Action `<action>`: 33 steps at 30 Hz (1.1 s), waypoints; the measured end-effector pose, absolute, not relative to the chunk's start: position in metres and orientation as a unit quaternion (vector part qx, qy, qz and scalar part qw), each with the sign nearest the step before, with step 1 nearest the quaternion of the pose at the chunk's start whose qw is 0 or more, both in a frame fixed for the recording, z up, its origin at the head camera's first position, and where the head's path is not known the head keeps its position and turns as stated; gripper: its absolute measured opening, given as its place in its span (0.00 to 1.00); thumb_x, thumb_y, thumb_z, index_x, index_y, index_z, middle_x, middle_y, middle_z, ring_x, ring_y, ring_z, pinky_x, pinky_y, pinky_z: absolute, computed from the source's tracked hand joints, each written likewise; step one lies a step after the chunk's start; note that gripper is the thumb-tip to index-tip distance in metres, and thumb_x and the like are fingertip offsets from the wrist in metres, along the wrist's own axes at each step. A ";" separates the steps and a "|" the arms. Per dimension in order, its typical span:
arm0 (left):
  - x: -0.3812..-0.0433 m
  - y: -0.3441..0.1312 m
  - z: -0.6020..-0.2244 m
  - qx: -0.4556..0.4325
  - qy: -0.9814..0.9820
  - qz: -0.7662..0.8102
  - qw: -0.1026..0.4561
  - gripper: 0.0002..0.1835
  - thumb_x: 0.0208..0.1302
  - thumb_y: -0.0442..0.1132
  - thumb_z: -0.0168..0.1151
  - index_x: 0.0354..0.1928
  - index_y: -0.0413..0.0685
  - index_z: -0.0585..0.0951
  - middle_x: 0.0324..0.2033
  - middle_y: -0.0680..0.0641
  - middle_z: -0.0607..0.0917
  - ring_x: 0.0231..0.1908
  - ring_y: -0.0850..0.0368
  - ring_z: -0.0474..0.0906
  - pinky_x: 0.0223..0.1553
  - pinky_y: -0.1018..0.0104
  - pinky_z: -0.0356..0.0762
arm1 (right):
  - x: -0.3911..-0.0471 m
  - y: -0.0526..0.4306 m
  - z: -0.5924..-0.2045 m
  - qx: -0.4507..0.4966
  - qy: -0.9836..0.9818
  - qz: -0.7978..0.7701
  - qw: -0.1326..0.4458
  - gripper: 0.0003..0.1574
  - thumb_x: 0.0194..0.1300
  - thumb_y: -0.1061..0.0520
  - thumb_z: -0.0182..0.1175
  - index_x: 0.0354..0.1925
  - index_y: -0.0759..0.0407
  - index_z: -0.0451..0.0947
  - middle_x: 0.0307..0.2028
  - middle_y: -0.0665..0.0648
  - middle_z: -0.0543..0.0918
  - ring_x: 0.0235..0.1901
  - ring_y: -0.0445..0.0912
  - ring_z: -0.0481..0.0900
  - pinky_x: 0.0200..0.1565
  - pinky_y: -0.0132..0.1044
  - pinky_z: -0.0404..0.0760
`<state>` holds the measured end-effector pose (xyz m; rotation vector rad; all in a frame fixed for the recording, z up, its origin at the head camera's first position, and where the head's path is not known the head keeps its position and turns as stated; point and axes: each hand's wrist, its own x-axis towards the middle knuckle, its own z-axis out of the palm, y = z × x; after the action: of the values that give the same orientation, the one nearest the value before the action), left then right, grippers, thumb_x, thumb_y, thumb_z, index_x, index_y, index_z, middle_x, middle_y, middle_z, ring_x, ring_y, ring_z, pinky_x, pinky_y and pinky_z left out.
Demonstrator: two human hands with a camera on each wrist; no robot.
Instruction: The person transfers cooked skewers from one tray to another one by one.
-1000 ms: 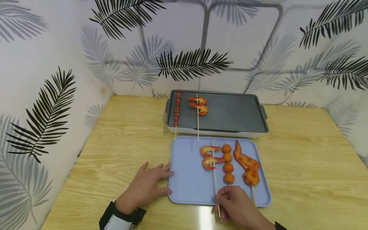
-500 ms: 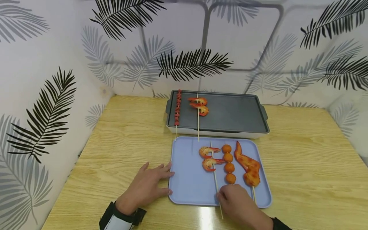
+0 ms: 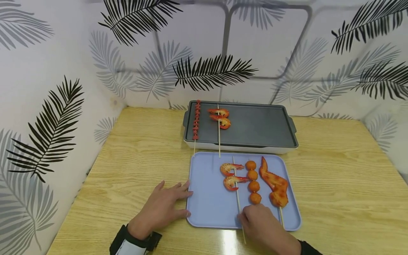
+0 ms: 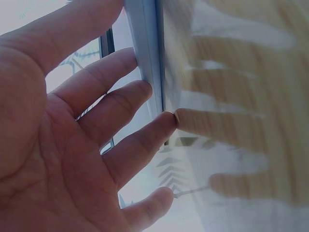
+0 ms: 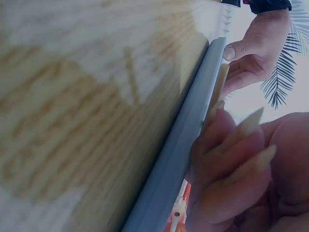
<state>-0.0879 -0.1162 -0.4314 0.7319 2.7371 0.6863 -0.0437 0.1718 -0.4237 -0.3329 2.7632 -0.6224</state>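
My right hand (image 3: 262,226) grips the lower part of a shrimp skewer's stick (image 3: 238,202), at the near edge of the blue tray (image 3: 210,224). Two shrimps (image 3: 231,183) on that skewer lie on the tray. In the right wrist view, the curled fingers (image 5: 231,179) are close against the tray's rim (image 5: 181,140). My left hand (image 3: 162,205) has its fingers spread, and its fingertips touch the tray's left rim. The left wrist view shows that palm (image 4: 63,159) holding nothing, with fingers against the rim (image 4: 149,63).
On the tray's right side lie a skewer of orange balls (image 3: 253,186) and a chicken wing skewer (image 3: 276,184). Behind stands a dark grill plate (image 3: 255,124) bearing a red-piece skewer (image 3: 196,120) and another shrimp skewer (image 3: 220,119). A patterned wall (image 3: 204,42) rises behind the wooden table (image 3: 146,141).
My right hand has turned so that its back faces up, still gripping the stick. The shrimps on that skewer have shifted slightly left and nearer. The left hand has stayed put.
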 end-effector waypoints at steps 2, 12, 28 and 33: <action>-0.088 -0.116 -0.431 0.249 0.933 0.232 0.113 0.29 0.53 0.49 0.73 0.59 0.51 0.82 0.66 0.49 0.74 0.65 0.45 0.71 0.66 0.31 0.49 | -0.043 0.172 -0.422 -0.107 0.959 -0.218 0.147 0.21 0.64 0.56 0.64 0.16 0.53 0.71 0.13 0.46 0.65 0.16 0.41 0.64 0.21 0.31 0.61; -0.088 -0.117 -0.434 0.255 0.930 0.239 0.113 0.29 0.54 0.49 0.73 0.59 0.50 0.82 0.66 0.48 0.74 0.65 0.44 0.71 0.68 0.34 0.51 | -0.051 0.208 -0.390 -0.047 0.964 -0.243 0.093 0.11 0.65 0.49 0.64 0.28 0.50 0.77 0.14 0.45 0.68 0.16 0.40 0.65 0.20 0.32 0.61; -0.090 -0.118 -0.430 0.256 0.926 0.246 0.128 0.28 0.56 0.49 0.72 0.59 0.48 0.81 0.67 0.47 0.72 0.66 0.42 0.68 0.69 0.35 0.51 | -0.099 0.309 -0.431 0.107 0.946 -0.301 0.060 0.25 0.72 0.47 0.53 0.51 0.68 0.77 0.42 0.65 0.82 0.35 0.52 0.80 0.30 0.35 0.78; -0.090 -0.118 -0.430 0.255 0.927 0.243 0.125 0.28 0.55 0.49 0.72 0.59 0.48 0.82 0.67 0.47 0.72 0.66 0.42 0.69 0.68 0.35 0.53 | -0.103 0.312 -0.435 0.110 0.934 -0.327 0.087 0.25 0.73 0.50 0.52 0.54 0.71 0.76 0.41 0.66 0.82 0.32 0.49 0.80 0.30 0.36 0.82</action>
<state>-0.0904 -0.1180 -0.4301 0.7423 2.7023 0.7090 -0.1032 0.3122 -0.4349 0.3288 2.7842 -0.9748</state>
